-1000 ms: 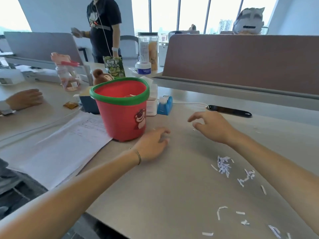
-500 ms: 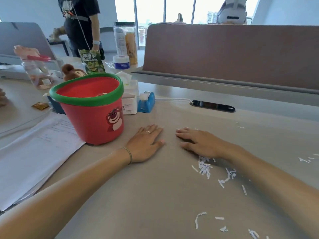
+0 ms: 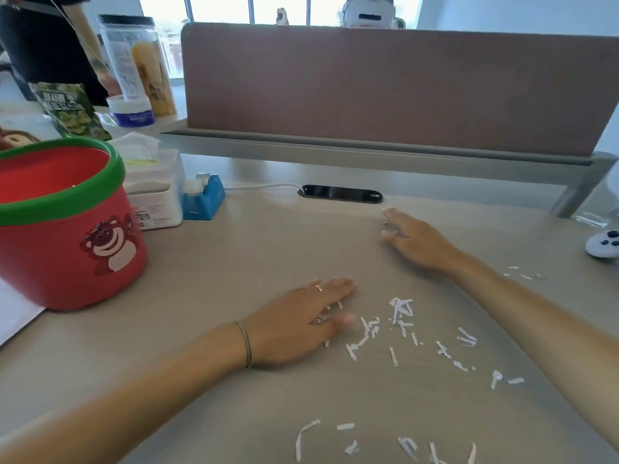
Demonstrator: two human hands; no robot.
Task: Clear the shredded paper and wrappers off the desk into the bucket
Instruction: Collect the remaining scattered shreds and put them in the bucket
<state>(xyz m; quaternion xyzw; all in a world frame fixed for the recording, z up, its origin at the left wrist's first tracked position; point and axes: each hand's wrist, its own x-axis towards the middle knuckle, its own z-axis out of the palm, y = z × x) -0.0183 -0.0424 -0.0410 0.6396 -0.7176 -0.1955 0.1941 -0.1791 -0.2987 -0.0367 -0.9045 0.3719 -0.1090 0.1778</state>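
Right of the bucket point(image 3: 60, 222), both hands, left hand point(image 3: 298, 323) and right hand point(image 3: 415, 239), lie flat and empty, fingers spread; a hasty sweep could scatter the light shredded paper point(image 3: 400, 309).

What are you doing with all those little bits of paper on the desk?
A person is tidying shredded paper off the desk. The left hand lies flat at the edge of the scraps, a few bits under its fingers, and the right hand rests open farther back. Neither hand holds anything. Most scraps are still scattered, and the red bucket stands on the left.
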